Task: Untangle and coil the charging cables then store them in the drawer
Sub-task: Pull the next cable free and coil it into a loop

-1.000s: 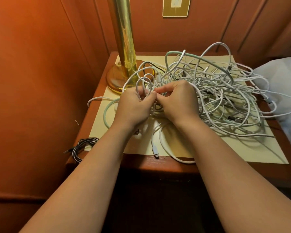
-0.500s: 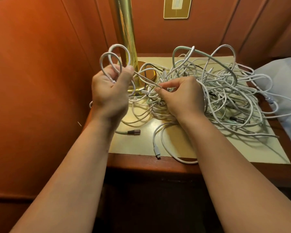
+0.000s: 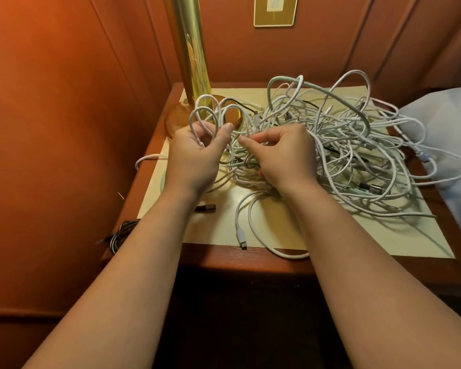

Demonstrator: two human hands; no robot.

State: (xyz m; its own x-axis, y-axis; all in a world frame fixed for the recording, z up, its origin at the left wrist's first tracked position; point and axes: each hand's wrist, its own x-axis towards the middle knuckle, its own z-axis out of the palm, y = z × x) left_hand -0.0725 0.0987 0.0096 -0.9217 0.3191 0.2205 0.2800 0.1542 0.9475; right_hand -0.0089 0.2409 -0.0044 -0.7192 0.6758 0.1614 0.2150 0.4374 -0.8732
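On the bench [image 3: 290, 238], both hands in the cable tangle [image 3: 351, 145].
Left hand [image 3: 196, 158]: fingers clenched around 2 white loops [image 3: 206, 113] standing up above its fingertips. Right hand [image 3: 284, 154]: fingers pinching a white strand at the tangle's left edge, bulk of the tangle spreading right of it. Loose white connector end [image 3: 241, 237] lies near the bench front edge, below both hands. Brass lamp post [image 3: 190, 49] just behind the left hand; dark cable bundle [image 3: 120, 233] hangs off the bench's left edge.
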